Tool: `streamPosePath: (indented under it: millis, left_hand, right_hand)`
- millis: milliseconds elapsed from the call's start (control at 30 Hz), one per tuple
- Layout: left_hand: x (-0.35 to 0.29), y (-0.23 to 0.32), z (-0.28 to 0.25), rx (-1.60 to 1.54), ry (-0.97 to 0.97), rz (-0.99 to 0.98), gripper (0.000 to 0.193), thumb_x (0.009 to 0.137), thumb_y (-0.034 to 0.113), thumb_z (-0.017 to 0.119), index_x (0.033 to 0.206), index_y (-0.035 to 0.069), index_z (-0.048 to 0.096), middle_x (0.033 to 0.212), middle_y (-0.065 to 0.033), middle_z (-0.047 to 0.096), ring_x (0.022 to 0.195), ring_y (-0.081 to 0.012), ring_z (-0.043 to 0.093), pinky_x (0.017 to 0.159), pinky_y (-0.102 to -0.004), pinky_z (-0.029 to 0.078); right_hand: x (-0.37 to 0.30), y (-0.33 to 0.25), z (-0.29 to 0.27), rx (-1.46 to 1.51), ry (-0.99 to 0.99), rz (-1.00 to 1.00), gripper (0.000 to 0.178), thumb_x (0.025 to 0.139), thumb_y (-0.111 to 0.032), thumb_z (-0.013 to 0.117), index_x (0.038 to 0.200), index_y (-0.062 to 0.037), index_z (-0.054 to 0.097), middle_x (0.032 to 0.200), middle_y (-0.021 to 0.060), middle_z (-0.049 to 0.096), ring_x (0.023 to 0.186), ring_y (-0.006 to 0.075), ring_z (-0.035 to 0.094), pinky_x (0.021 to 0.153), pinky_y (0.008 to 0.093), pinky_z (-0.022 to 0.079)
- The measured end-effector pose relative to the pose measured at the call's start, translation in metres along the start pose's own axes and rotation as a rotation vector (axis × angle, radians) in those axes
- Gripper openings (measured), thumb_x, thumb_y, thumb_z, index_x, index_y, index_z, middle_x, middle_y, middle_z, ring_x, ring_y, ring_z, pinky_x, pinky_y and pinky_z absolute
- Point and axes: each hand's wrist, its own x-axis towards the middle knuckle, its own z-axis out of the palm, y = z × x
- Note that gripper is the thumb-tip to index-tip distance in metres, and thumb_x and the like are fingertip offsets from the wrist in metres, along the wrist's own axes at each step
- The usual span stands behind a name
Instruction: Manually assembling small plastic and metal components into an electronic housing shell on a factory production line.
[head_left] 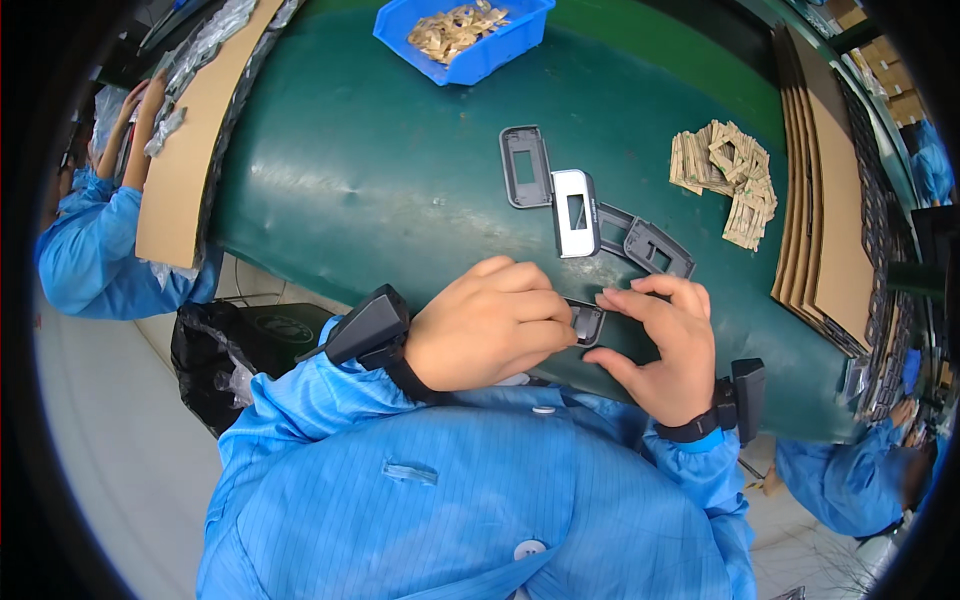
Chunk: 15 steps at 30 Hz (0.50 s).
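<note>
A small dark grey plastic housing (588, 322) lies between my hands near the table's front edge. My left hand (490, 325) covers its left part, with the fingers bent together and the tips down at the housing; what is under them is hidden. My right hand (670, 345) brackets the right end, thumb at the near edge and fingertips at the far edge. Just beyond are a dark grey frame (525, 167) with a window, a silver-white cover (574, 213) with a dark window, and another dark grey housing (658, 248). The silver-white cover overlaps its neighbours.
A blue bin (490, 62) of tan pieces stands at the back. Flat tan frame-shaped pieces (728, 175) lie in a pile at right. Cardboard sheets (815, 190) line the right side, a cardboard panel (195, 140) the left. People in blue work on both sides; a black bag (215, 350) hangs lower left.
</note>
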Motion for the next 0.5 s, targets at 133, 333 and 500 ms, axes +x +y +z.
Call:
streamPosePath:
  millis: [133, 333, 500]
  left_hand:
    - [0.0022, 0.0031, 0.0011, 0.052, 0.002, 0.004, 0.027, 0.072, 0.012, 0.073, 0.099, 0.016, 0.071, 0.101, 0.0038, 0.064, 0.092, -0.0191, 0.056, 0.081, -0.0336, 0.043]
    - [0.0042, 0.0039, 0.0020, 0.084, 0.012, 0.025, 0.030, 0.071, 0.011, 0.074, 0.101, 0.016, 0.071, 0.100, 0.0042, 0.063, 0.088, -0.0185, 0.055, 0.078, -0.0330, 0.042]
    - [0.0023, 0.0025, 0.0048, 0.101, 0.034, 0.060, 0.033, 0.068, 0.009, 0.074, 0.101, 0.014, 0.072, 0.099, 0.0036, 0.063, 0.087, -0.0183, 0.056, 0.076, -0.0339, 0.042]
  right_hand:
    - [-0.0075, 0.0036, 0.0073, 0.047, 0.061, -0.005, 0.052, 0.059, -0.013, 0.086, 0.108, -0.0105, 0.068, 0.103, -0.0025, 0.071, 0.102, 0.0227, 0.056, 0.088, 0.0379, 0.039]
    - [-0.0062, 0.0031, 0.0086, 0.053, 0.076, -0.018, 0.052, 0.060, -0.012, 0.085, 0.109, -0.0105, 0.068, 0.101, -0.0038, 0.071, 0.100, 0.0225, 0.056, 0.089, 0.0382, 0.039]
    - [-0.0078, 0.0048, 0.0102, 0.033, 0.076, -0.042, 0.055, 0.061, -0.012, 0.084, 0.113, -0.0105, 0.067, 0.104, -0.0038, 0.071, 0.100, 0.0229, 0.055, 0.089, 0.0387, 0.039]
